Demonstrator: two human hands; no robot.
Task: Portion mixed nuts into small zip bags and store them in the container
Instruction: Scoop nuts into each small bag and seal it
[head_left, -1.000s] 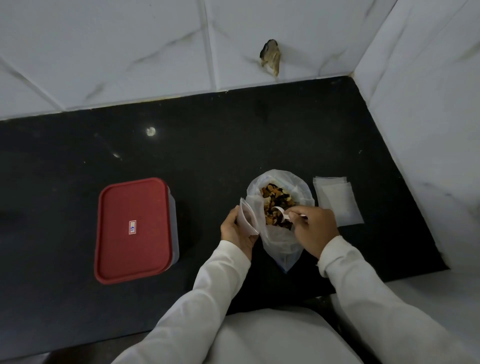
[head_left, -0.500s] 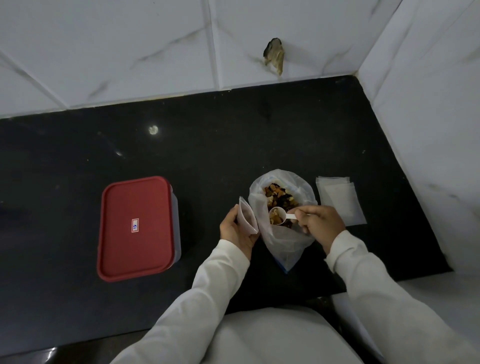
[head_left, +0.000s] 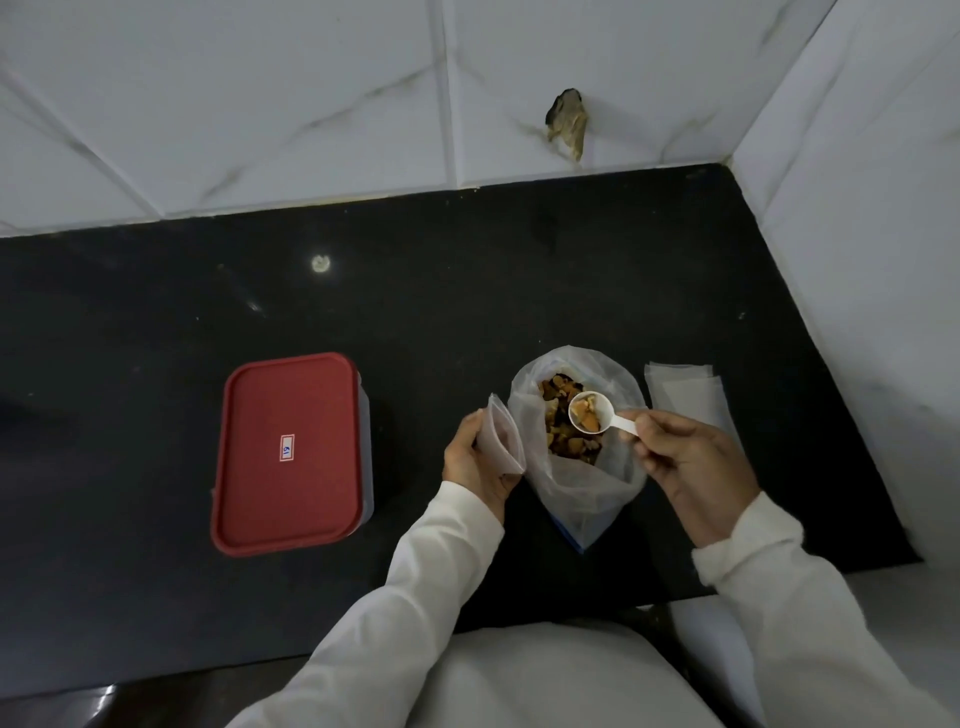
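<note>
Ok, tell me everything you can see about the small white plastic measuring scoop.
The small white plastic measuring scoop has a round bowl and a short flat handle, smooth and rigid-looking. The bowl faces up, roughly level, holding a few tan nut pieces. The right hand pinches the handle's end, holding it over the open mouth of the large clear plastic bag of mixed nuts, handle pointing right. Whether it touches the bag is unclear.

A polished black stone counter (head_left: 467, 291) gleams below glossy white marble-look tiles (head_left: 260, 104). The lid (head_left: 291, 509) is matt red plastic, the bag (head_left: 576, 493) thin, crinkled clear plastic, the scoop (head_left: 597, 415) smooth white plastic. Frosted plastic zip bags (head_left: 685, 395) lie near the counter's right edge; the sleeves (head_left: 415, 597) are white cloth.
</note>
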